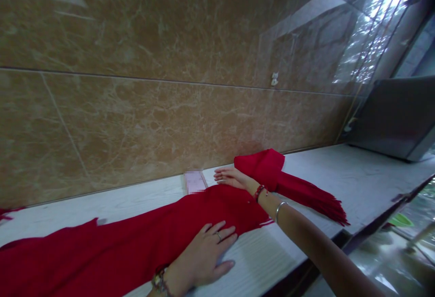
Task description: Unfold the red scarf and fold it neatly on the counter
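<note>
A long red scarf (136,238) with a fringed end lies stretched along a white wood-grain counter (340,179). My left hand (207,256) rests flat on the scarf's near edge, fingers spread, a ring on one finger. My right hand (233,178) lies flat with fingers stretched out at the scarf's far edge, just left of a fold (263,165) where the cloth turns back. The fringed end (326,204) runs off to the right of that arm. Bracelets sit on both wrists.
A small pink box (195,182) sits on the counter against the brown marble wall (170,107), just left of my right hand. A grey appliance (397,116) stands at the counter's far right. The counter's front edge drops to a glossy floor (384,261).
</note>
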Tool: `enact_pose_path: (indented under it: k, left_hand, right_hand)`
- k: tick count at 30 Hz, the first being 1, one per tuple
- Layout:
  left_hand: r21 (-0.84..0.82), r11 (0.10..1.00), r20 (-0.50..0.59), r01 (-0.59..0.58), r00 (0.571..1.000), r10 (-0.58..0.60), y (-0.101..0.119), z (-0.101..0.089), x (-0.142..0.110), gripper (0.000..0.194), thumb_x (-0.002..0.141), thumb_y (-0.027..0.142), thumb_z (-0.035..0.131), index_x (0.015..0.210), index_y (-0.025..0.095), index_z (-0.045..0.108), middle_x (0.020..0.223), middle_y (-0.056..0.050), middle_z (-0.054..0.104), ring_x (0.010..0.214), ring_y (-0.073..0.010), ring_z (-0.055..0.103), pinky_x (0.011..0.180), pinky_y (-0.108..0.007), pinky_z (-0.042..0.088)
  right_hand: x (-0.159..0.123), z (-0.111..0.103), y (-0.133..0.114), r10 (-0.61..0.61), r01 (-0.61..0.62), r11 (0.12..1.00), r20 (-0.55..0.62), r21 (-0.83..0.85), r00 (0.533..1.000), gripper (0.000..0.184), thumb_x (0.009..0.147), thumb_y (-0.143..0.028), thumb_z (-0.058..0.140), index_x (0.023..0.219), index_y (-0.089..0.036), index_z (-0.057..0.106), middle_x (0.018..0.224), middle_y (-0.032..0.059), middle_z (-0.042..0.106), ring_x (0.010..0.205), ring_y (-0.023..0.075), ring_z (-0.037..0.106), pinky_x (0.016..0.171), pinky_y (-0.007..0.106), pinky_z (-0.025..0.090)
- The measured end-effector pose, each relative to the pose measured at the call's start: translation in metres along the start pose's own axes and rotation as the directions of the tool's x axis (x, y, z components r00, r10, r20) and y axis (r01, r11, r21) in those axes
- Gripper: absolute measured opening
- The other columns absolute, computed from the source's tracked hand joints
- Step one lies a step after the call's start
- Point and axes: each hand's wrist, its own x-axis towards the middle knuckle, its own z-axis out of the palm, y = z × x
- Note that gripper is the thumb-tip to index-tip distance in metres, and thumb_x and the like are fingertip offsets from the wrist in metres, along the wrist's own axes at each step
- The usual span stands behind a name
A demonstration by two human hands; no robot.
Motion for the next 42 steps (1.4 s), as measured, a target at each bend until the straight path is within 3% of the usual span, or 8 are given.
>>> enact_pose_path:
  k: [4, 11, 17, 21, 24, 33, 37, 42]
  left_hand:
    - [0.014, 1.000, 0.006, 0.011, 1.000, -0.011, 0.002, -0.001, 0.000, 0.053, 0.086, 0.046, 0.035, 0.135, 0.030, 0.023, 0.141, -0.002, 0.029, 0.129, -0.0257, 0.023, 0.103, -0.047, 0.022]
    - [0.022, 1.000, -0.012, 0.006, 1.000, -0.006, 0.001, -0.003, 0.000, 0.052, 0.086, 0.045, 0.036, 0.134, 0.030, 0.026, 0.140, -0.002, 0.032, 0.128, -0.0249, 0.025, 0.103, -0.046, 0.023]
    - [0.064, 0.998, -0.056, -0.013, 0.998, 0.017, -0.002, 0.002, 0.001, 0.046, 0.089, 0.041, 0.031, 0.133, 0.031, 0.028, 0.139, -0.001, 0.034, 0.127, -0.0222, 0.028, 0.102, -0.042, 0.026]
    - [0.093, 0.996, -0.086, -0.017, 0.996, 0.025, -0.004, 0.005, 0.001, 0.044, 0.089, 0.039, 0.032, 0.132, 0.029, 0.030, 0.137, -0.002, 0.037, 0.125, -0.0226, 0.031, 0.101, -0.042, 0.027]
    - [0.114, 0.993, -0.098, -0.032, 0.994, 0.043, -0.005, 0.006, 0.002, 0.043, 0.089, 0.037, 0.032, 0.131, 0.028, 0.034, 0.136, -0.003, 0.038, 0.125, -0.0224, 0.032, 0.100, -0.041, 0.028]
    - [0.103, 0.993, -0.167, -0.059, 0.983, 0.075, -0.008, -0.001, 0.000, 0.034, 0.089, 0.031, 0.033, 0.118, 0.026, 0.050, 0.123, -0.003, 0.052, 0.110, -0.0177, 0.047, 0.094, -0.031, 0.036]
    - [0.154, 0.981, -0.262, 0.120, 0.962, -0.077, -0.023, -0.009, -0.002, 0.032, 0.089, 0.025, 0.033, 0.114, 0.022, 0.053, 0.114, -0.006, 0.056, 0.102, -0.0181, 0.052, 0.089, -0.031, 0.039]
    - [0.165, 0.815, -0.441, 0.556, 0.781, -0.443, -0.053, -0.009, -0.011, 0.033, 0.086, 0.023, 0.038, 0.116, 0.017, 0.051, 0.122, -0.012, 0.049, 0.108, -0.0235, 0.047, 0.092, -0.038, 0.037]
  right_hand:
    - [-0.016, -0.012, 0.005, 0.240, -0.239, 0.971, 0.136, -0.027, 0.961, 0.027, 0.075, -0.023, 0.060, 0.098, -0.009, 0.058, 0.090, 0.0139, 0.064, 0.083, 0.0212, 0.062, 0.080, 0.043, 0.046]
    - [-0.011, -0.032, 0.004, -0.109, 0.126, 0.990, -0.209, 0.069, 0.972, 0.021, 0.078, -0.023, 0.054, 0.099, -0.021, 0.054, 0.101, 0.0021, 0.061, 0.093, 0.0100, 0.056, 0.093, 0.029, 0.037]
    - [-0.055, 0.002, -0.006, -0.168, 0.162, 0.973, -0.022, -0.167, 0.986, 0.028, 0.076, -0.034, 0.056, 0.099, -0.019, 0.058, 0.097, 0.0070, 0.063, 0.093, 0.0185, 0.058, 0.087, 0.040, 0.042]
    - [-0.104, 0.023, 0.010, -0.308, 0.272, 0.582, 0.101, -0.766, 0.946, 0.024, 0.077, -0.028, 0.056, 0.100, -0.020, 0.062, 0.108, 0.0072, 0.060, 0.104, 0.0188, 0.052, 0.095, 0.038, 0.037]
    - [-0.132, 0.025, 0.021, -0.253, 0.263, 0.297, 0.190, -0.918, 0.949, 0.026, 0.084, -0.025, 0.046, 0.105, -0.022, 0.062, 0.114, 0.0069, 0.057, 0.109, 0.0174, 0.049, 0.096, 0.035, 0.036]
    - [-0.166, 0.019, 0.026, -0.156, 0.145, 0.243, 0.109, -0.959, 0.982, 0.032, 0.086, -0.027, 0.039, 0.113, -0.024, 0.058, 0.124, 0.0046, 0.051, 0.116, 0.0186, 0.044, 0.100, 0.038, 0.033]
    - [-0.145, 0.030, 0.014, -0.308, 0.149, 0.250, 0.067, -0.957, 0.949, 0.029, 0.085, -0.030, 0.043, 0.106, -0.022, 0.062, 0.118, 0.0066, 0.055, 0.117, 0.0208, 0.042, 0.100, 0.042, 0.031]
    - [-0.080, 0.057, 0.002, -0.402, 0.120, 0.273, 0.000, -0.955, 0.916, 0.040, 0.085, -0.036, 0.043, 0.121, -0.020, 0.049, 0.126, 0.0087, 0.048, 0.120, 0.0216, 0.038, 0.103, 0.042, 0.025]
